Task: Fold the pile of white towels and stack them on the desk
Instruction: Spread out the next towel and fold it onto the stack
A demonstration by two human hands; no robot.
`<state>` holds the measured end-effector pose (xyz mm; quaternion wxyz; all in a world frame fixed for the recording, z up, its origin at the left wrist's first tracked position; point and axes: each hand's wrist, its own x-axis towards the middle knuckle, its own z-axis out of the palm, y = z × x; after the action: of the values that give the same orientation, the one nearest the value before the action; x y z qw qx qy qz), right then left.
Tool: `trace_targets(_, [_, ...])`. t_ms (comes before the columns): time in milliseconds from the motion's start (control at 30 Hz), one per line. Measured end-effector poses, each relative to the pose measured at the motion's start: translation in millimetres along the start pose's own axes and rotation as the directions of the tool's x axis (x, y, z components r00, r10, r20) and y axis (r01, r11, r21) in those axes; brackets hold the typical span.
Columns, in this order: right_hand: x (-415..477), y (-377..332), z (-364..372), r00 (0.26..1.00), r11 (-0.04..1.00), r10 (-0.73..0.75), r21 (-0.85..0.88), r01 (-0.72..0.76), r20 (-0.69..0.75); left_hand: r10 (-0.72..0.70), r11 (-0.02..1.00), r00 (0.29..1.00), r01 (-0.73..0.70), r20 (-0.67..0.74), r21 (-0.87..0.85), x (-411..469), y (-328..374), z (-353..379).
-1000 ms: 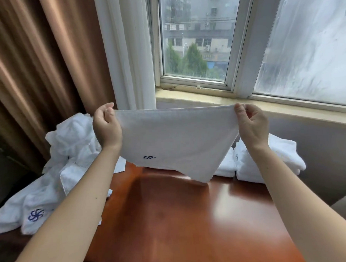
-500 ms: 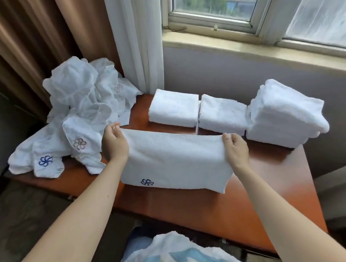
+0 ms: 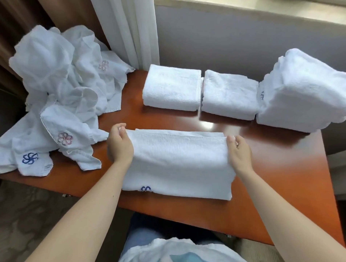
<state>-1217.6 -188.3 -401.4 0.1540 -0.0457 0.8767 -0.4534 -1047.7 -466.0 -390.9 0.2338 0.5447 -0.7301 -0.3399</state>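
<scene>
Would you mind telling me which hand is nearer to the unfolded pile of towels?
Left. The left hand grips the towel just beside the pile; the right hand grips its other end, farther away.
</scene>
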Motion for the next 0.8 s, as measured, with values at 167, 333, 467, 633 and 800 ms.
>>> trace_targets(167, [25,6,18,0.999,0.998,0.039,-0.051,-0.039,0.007,-0.015,0.997,1.0,0.013,0.014,0.074,18,-13,23])
trace_targets(333, [44,15,32,0.997,0.99,0.072,-0.122,-0.073,-0.015,-0.001,0.992,1.0,-0.001,0.019,0.129,32,-25,44])
trace_targets(467, [54,22,41,0.994,0.964,0.1,-0.245,-0.107,-0.041,0.023,0.985,0.999,-0.029,0.036,0.171,40,-31,57])
trace_targets(633, [59,32,47,0.996,0.915,0.043,-0.397,-0.07,-0.076,0.067,0.969,0.995,-0.082,0.069,0.233,47,-41,67])
trace_targets(800, [64,36,52,0.995,0.873,-0.007,-0.485,-0.043,-0.101,0.122,0.95,0.991,-0.133,0.057,0.282,51,-49,75])
